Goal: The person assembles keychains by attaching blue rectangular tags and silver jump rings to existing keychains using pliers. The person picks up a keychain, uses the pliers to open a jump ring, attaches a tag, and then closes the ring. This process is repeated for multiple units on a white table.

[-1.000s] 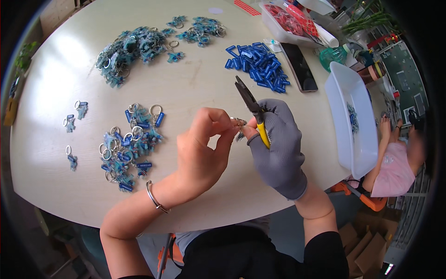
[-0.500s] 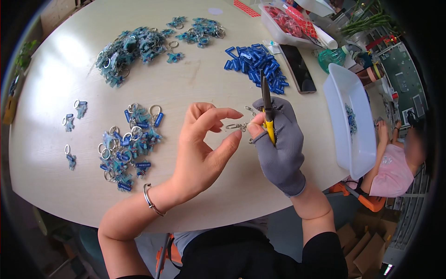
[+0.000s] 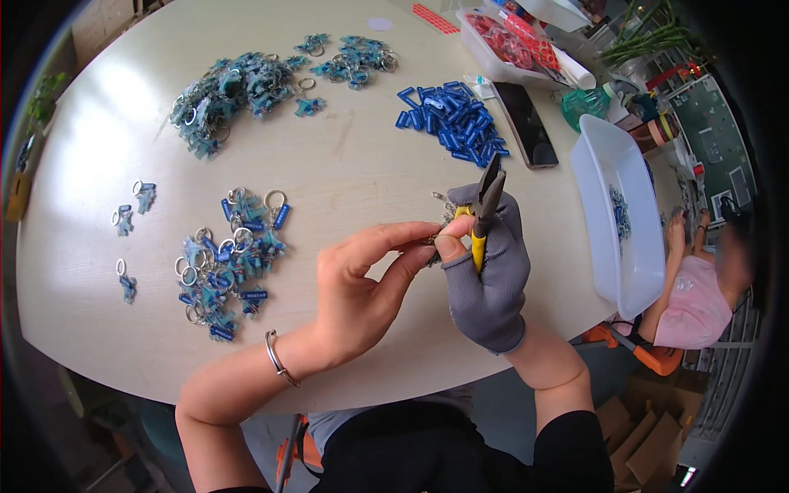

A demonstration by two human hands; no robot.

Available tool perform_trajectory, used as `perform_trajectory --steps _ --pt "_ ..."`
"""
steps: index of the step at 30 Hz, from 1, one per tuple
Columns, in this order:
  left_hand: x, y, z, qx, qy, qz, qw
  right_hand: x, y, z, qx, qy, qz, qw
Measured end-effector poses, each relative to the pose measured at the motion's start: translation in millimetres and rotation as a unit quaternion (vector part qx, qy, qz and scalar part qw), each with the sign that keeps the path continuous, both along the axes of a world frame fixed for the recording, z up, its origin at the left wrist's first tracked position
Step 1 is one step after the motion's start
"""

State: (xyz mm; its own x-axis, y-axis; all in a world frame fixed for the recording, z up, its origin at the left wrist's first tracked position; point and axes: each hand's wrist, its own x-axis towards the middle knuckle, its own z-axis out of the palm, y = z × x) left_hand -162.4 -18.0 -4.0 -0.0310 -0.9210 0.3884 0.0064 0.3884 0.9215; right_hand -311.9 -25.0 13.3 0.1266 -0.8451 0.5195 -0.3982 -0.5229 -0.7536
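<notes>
My left hand (image 3: pixel 349 287), bare with a silver bangle, pinches a small metal keychain fitting (image 3: pixel 431 241) between thumb and forefinger. Its exact shape is mostly hidden by the fingertips. Against it, the bare thumb of my right hand (image 3: pixel 496 283) also touches; the rest of that hand wears a grey fingerless-style glove. Wrapped in its fingers are pliers (image 3: pixel 488 201) with yellow handles, their dark jaws pointing away from me. Several loose metal fittings (image 3: pixel 449 210) lie just beyond the fingertips, partly covered by the right hand.
Blue tags (image 3: pixel 456 123) lie heaped beside a phone (image 3: pixel 526 123). Teal charms on rings (image 3: pixel 234 90) pile up at far left; tagged keychains (image 3: pixel 218 279) lie nearer. A white bin (image 3: pixel 588 205) stands right, near a person in pink (image 3: pixel 694 304). A box of red packets (image 3: pixel 481 49) sits behind.
My left hand has moved right and closed its fingertips on the fitting at my right thumb. The right hand has shifted slightly down and left, and the pliers have tilted to the right.
</notes>
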Motion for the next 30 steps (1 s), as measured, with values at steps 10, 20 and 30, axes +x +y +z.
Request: perform_trajectory --steps 10,20,30 --pt "7.0 -3.1 7.5 -0.043 -0.055 0.014 0.997 -5.6 -5.6 2.8 -0.076 0.092 0.021 0.993" --pt "13.9 -5.1 6.8 -0.101 -0.206 0.021 0.973 -13.1 -14.5 5.4 -0.189 0.210 0.052 0.958" --pt "14.3 -10.6 -7.5 -0.018 -0.147 -0.019 0.989 -12.4 -16.8 -0.2 0.010 0.100 0.085 0.991"
